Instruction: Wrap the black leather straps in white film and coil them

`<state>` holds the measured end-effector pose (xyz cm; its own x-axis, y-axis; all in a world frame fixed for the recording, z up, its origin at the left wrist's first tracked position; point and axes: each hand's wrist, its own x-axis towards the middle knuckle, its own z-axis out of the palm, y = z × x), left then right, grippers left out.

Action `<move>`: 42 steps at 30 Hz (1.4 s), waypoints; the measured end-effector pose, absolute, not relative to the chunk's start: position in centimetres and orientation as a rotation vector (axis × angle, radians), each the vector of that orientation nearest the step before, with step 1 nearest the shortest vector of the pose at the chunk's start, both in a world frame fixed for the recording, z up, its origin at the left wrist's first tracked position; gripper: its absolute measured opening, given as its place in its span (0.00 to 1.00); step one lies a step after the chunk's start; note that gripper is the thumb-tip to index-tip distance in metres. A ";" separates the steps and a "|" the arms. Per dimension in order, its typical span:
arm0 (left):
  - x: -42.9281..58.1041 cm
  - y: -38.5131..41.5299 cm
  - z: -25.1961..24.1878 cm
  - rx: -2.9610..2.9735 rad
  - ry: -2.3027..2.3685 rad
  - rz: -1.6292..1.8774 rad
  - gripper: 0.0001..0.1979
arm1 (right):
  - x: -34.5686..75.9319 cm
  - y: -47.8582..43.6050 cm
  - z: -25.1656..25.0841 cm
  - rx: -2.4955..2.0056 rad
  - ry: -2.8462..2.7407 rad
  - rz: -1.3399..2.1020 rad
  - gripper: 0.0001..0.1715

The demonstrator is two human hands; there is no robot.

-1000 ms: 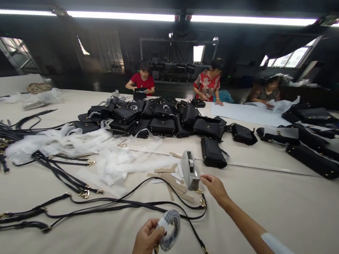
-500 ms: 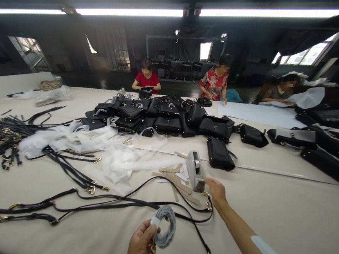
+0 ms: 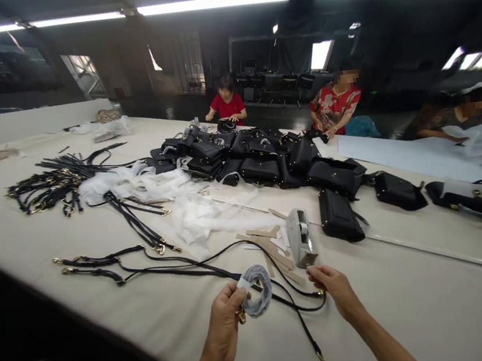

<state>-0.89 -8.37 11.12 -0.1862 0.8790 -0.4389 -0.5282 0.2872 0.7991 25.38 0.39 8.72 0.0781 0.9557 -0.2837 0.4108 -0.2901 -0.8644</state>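
Observation:
My left hand [image 3: 225,317] is closed on a coiled strap [image 3: 262,304] wrapped in greyish film. A white band crosses the coil beside my thumb, and a gold clasp [image 3: 240,315] hangs below my fingers. My right hand [image 3: 334,287] has its thumb and fingertips pinched together, just in front of the grey tape dispenser [image 3: 302,240]. What the pinch holds, if anything, is too small to make out. Long black straps [image 3: 199,270] with gold clasps lie under and beyond both hands.
Black handbags [image 3: 261,169] are heaped across the middle of the table [image 3: 189,333]. White wrapping sheets [image 3: 202,220], cardboard strips [image 3: 271,247] and bundled black straps [image 3: 48,183] lie to the left. Across the table are several co-workers, one in a red shirt [image 3: 229,107].
The view has turned left, shifting the table rightward in the picture. My right hand has drawn slightly back from the dispenser's side to its near end. My left hand keeps the coil.

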 end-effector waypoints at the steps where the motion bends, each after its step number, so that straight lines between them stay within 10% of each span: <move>1: -0.7 -8.2 11.1 0.435 1.228 1.334 0.19 | 24.3 -0.3 9.7 -1.682 -1.363 1.258 0.25; 20: -0.8 -9.3 12.0 1.015 1.500 1.274 0.15 | 13.7 -3.6 13.7 -1.334 -1.319 1.702 0.17; 42: -3.6 -10.1 10.6 0.816 1.019 1.253 0.26 | 10.5 -5.5 15.0 -1.431 -1.469 1.459 0.05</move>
